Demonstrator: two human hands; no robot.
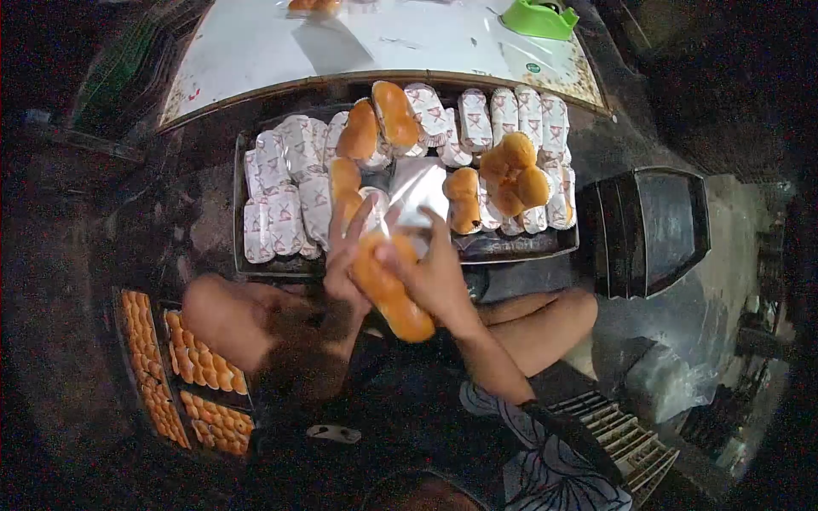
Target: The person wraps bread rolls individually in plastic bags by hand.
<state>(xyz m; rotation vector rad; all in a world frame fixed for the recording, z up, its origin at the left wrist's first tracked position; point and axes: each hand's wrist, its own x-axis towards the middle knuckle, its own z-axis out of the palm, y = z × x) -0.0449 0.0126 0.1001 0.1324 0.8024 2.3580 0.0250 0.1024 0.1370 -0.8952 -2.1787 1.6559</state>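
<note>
A golden bread roll (pixel 394 294), long and lobed, is held at a slant in front of my lap. My left hand (pixel 345 268) grips its left side, the fingers reaching up and slightly blurred. My right hand (pixel 439 277) is closed on the right side, thumb lying across the top of the roll. Just beyond my fingers is a stack of white paper (pixel 419 183) in a dark tray (pixel 520 249). Around it are rolls in printed white wrappers (pixel 277 213), several lying with the printed side up. Bare brown tops show on other rolls (pixel 394 115), and a cluster of rolls (pixel 515 175) rests at the right.
Behind the tray stands a white tabletop (pixel 341 51) with a green plastic holder (pixel 539 19). Stacked black trays (pixel 652 234) are at the right, above a clear plastic bag (pixel 669 383) and a slatted crate (pixel 618 434). Trays of rolls (pixel 204 362) lie at the lower left.
</note>
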